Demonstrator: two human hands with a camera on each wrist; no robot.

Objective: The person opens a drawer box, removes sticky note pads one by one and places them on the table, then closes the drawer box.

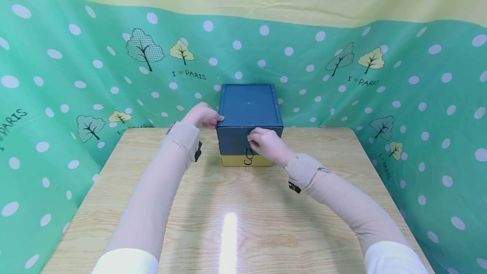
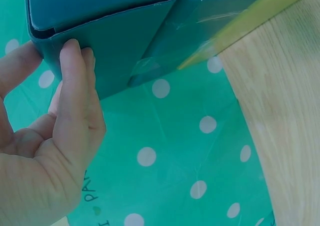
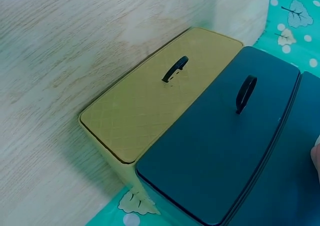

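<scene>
A stacked drawer unit stands at the back of the table. Its two upper tiers (image 1: 249, 105) are dark blue, and the lowest is a yellow drawer (image 3: 145, 100). My left hand (image 1: 201, 115) is at the unit's upper left corner, thumb at the top edge. In the left wrist view, its fairly straight fingers (image 2: 75, 85) lie against the side of the top tier. My right hand (image 1: 268, 143) has curled fingers pinching at the middle of the top drawer's front, where the hand hides the pull. Black loop pulls show on the middle drawer (image 3: 200, 151) and the yellow one.
Both drawers in the right wrist view are pushed in. Wooden tabletop (image 1: 236, 198) stretches in front of the unit, with a bright light reflection on it. Green polka-dot cloth (image 1: 171, 100) hangs behind and at both sides, right behind the unit.
</scene>
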